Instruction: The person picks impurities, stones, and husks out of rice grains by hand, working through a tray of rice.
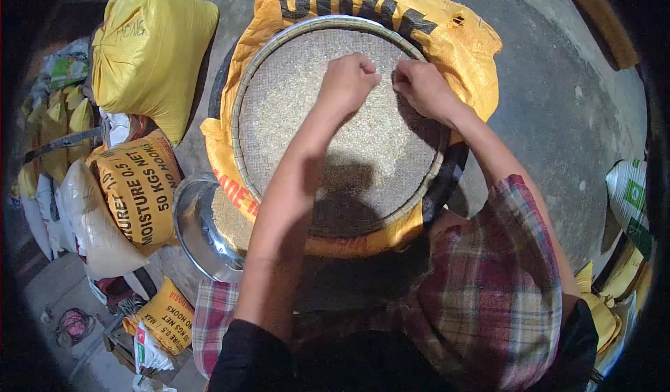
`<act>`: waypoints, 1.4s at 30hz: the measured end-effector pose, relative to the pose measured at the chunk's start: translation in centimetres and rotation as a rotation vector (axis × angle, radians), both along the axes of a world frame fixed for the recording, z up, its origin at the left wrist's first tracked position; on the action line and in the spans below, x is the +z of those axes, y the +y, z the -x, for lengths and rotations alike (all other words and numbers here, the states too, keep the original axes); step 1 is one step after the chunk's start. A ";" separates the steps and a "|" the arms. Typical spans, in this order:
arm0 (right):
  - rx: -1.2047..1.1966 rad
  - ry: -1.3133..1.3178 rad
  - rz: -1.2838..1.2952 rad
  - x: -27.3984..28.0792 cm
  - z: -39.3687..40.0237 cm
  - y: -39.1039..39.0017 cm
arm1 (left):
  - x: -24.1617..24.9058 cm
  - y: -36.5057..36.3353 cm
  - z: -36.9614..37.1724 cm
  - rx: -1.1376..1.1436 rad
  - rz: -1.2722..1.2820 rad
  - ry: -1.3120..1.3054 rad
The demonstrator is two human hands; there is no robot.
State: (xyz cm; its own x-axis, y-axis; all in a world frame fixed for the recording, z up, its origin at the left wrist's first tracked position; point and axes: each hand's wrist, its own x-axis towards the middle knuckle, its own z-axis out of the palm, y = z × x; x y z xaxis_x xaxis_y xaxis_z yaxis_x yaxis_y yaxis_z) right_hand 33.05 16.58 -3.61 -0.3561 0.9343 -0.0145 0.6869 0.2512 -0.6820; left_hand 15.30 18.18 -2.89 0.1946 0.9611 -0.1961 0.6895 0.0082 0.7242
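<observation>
Below both hands we see pale, straw-coloured grain (377, 130) spread loosely across a wide, round tray of woven bamboo with a bound rim (235, 116). Our left hand (347, 85) hovers over the tray with its fingers curled in and its thumb near the forefinger. Our right hand (426, 90), just beside it and nearer the tray's right edge, is likewise curled with the fingertips drawn together. We cannot tell whether either one pinches any grain.

Under the tray, showing beyond the hands and around them, lies an orange-yellow woven plastic sack with bold black lettering (474, 40). To the left of our left forearm, a shiny round metal bowl (195, 224) holds more grain. Farther left of the left hand stand a bulging, tied, bright yellow sack (153, 54) and, nearer us, an orange sack printed with black capitals (143, 190). Nearer us than the right hand, red-and-white plaid cloth (495, 273) drapes below the forearm. Grey concrete floor (551, 106) extends right of the right hand.
</observation>
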 end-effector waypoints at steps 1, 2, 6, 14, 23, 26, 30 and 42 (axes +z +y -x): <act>0.003 0.046 0.100 0.6 -0.5 -0.3 | 0.1 -0.1 -0.6 -0.028 -0.013 0.096; -0.001 0.041 0.102 1.0 -0.8 -0.7 | 0.1 -0.2 -1.0 -0.058 -0.024 0.191; -0.009 0.023 0.187 1.7 -1.1 -1.8 | 0.9 -0.1 -0.8 -0.055 0.104 0.077; 0.078 0.119 0.123 0.8 -0.5 -1.0 | 1.7 -1.1 1.3 0.062 0.318 -0.356; 0.079 0.041 0.201 1.4 -1.6 -2.6 | 2.5 -2.6 1.4 -0.024 0.136 -0.001; 0.142 -0.003 0.147 0.0 -0.6 -2.9 | 3.1 -2.8 0.9 -0.020 0.175 0.063; 0.049 0.093 0.226 1.6 -1.1 -1.8 | 0.9 -2.4 -0.4 -0.155 -0.060 0.076; 0.075 0.072 0.096 -0.1 0.1 -0.4 | 3.0 -8.9 4.1 0.326 0.550 -0.888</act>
